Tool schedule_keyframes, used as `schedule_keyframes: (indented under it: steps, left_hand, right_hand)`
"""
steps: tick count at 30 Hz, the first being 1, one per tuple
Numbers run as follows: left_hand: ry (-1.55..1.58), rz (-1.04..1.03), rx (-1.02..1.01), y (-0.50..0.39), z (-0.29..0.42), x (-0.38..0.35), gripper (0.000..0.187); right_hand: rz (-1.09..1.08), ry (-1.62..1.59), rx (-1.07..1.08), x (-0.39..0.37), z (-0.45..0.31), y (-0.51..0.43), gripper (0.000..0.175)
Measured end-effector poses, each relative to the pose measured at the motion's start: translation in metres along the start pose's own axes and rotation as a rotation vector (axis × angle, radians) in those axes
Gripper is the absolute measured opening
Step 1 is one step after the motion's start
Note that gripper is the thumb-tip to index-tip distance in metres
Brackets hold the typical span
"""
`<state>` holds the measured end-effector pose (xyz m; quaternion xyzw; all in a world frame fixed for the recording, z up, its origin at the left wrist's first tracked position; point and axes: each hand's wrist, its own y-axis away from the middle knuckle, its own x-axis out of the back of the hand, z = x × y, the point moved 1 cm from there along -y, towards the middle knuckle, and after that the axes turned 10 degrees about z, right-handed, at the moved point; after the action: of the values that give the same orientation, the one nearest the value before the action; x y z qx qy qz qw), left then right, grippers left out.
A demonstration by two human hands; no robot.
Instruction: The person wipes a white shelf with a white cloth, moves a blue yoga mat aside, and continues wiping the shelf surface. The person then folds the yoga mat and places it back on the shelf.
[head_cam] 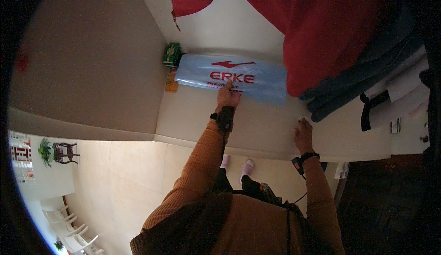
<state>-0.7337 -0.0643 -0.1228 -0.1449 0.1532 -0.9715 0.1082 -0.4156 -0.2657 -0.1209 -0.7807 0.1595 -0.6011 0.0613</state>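
Note:
A light blue plastic bag with a red logo and ERKE lettering lies flat against the back of a pale shelf or cabinet floor. My left hand reaches onto its front edge with the index finger extended; whether it presses the plastic cannot be told. My right hand is over the pale surface further right, fingers bent and slightly blurred, near a small whitish thing at the fingertips that is too unclear to name. Each wrist bears a strapped black device.
A green package and an orange packet sit in the back left corner. Red clothing hangs at the right beside dark blue garments and pale ones. A brown side panel bounds the left.

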Motion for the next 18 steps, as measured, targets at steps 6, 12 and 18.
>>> schedule_keyframes:
  steps: [6,12,18]
  left_hand:
    - [-0.243,-0.089,0.025,-0.002,0.020,0.009,0.036]
    - [-0.283,-0.244,0.111,-0.013,0.008,0.013,0.035]
    - [-0.214,-0.209,-0.158,-0.009,0.016,0.029,0.036]
  right_hand:
    - [0.028,-0.081,-0.075,0.031,-0.010,0.026,0.040]
    - [0.047,-0.116,-0.065,0.020,-0.011,0.027,0.039]
    - [0.054,-0.087,-0.067,0.003,-0.008,0.026,0.039]
